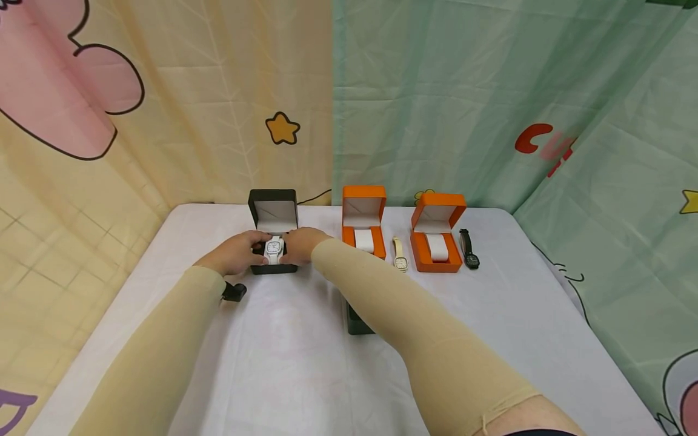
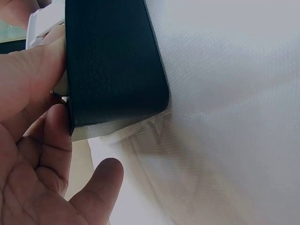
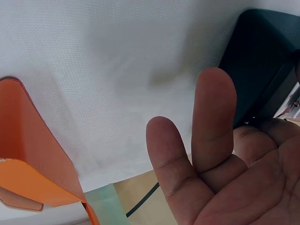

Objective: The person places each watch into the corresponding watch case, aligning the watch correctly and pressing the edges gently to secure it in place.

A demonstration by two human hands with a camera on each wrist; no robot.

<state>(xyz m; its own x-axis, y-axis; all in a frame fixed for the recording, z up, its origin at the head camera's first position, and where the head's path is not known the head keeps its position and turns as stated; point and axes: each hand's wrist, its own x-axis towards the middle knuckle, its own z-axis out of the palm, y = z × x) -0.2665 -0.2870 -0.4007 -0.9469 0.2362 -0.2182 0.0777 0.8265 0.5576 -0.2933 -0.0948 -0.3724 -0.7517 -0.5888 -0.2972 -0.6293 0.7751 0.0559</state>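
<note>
A white watch sits in an open dark box at the back left of the table, its dial facing up. My left hand grips the watch from its left side, the thumb reaching in over the box wall in the left wrist view. From the other side my right hand holds the watch's right edge, its fingertips inside the box. In the right wrist view two fingers of that hand stretch out beside the dark box, while its thumb and fingertips are mostly hidden.
Two open orange boxes with white cushions stand to the right. A gold watch lies between them, and a black watch lies at the far right. Partly under my right forearm is another dark green box.
</note>
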